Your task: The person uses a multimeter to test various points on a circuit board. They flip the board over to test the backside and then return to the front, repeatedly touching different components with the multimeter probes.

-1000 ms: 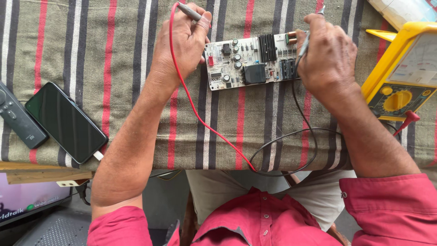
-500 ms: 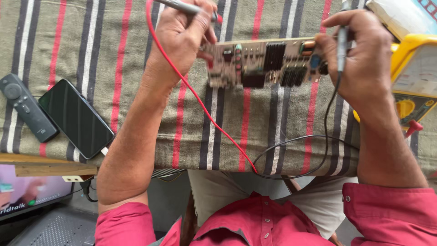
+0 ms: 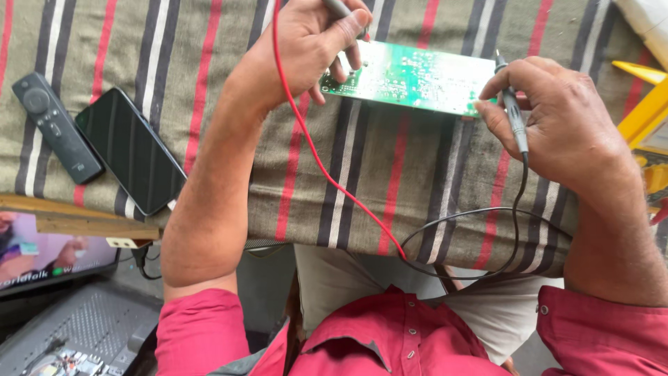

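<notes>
Green and speckled with solder, the circuit board [image 3: 410, 78] sits in the upper middle of the frame, tilted with its soldered side facing the camera, above a striped cloth [image 3: 390, 174] that covers the worktop. At the top centre the left hand [image 3: 306, 45] touches the board's left end, its fingers [image 3: 348, 28] curled tight around a grey test probe [image 3: 339, 8]; a red lead [image 3: 316, 157] runs from it down across the cloth toward the person's lap. At the upper right the right hand [image 3: 557, 118] touches the board's right edge, with its fingers [image 3: 497, 87] pinching a black test probe [image 3: 511, 115] whose metal tip points up just beside the board. A black lead [image 3: 515, 230] drops from that probe and loops over the cloth's lower edge. At the left of the frame a dark phone [image 3: 129, 150] lies just beside a black remote control [image 3: 56, 125]. A yellow meter [image 3: 643, 115] shows partly at the right edge. A laptop [image 3: 62, 306] sits at the lower left, below the worktop.
</notes>
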`<state>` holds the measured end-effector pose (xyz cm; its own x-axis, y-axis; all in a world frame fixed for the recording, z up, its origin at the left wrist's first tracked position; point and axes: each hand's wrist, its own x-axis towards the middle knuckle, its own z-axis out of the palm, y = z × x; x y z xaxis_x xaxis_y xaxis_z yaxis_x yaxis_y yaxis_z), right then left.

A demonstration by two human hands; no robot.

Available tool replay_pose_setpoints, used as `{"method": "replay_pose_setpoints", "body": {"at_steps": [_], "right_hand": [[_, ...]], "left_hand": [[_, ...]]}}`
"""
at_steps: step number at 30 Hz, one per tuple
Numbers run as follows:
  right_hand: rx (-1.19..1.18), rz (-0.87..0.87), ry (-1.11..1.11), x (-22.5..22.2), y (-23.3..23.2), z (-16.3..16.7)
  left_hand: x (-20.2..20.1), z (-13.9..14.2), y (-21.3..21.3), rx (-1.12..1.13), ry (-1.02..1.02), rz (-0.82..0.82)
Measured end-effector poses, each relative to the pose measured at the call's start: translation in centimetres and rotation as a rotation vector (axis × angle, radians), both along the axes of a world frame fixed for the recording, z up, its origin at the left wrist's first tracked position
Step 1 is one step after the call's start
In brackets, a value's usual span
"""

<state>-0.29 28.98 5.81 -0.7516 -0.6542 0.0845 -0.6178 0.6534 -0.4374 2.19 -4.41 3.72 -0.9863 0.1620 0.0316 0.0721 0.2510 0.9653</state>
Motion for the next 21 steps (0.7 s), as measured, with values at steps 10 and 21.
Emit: {"method": "replay_pose_setpoints", "body": {"at_steps": [10, 21], "right_hand": [[0.205, 0.005, 0.157, -0.4, -0.6, -1.6], [0.187, 0.06, 0.208, -0.3, -2.3, -0.8]], "left_hand": [[-0.7, -2.6, -1.7, -0.552, 0.464, 0.004], [-3.0, -7.3, 1.1, -0.118, 0.421, 0.245]]}}
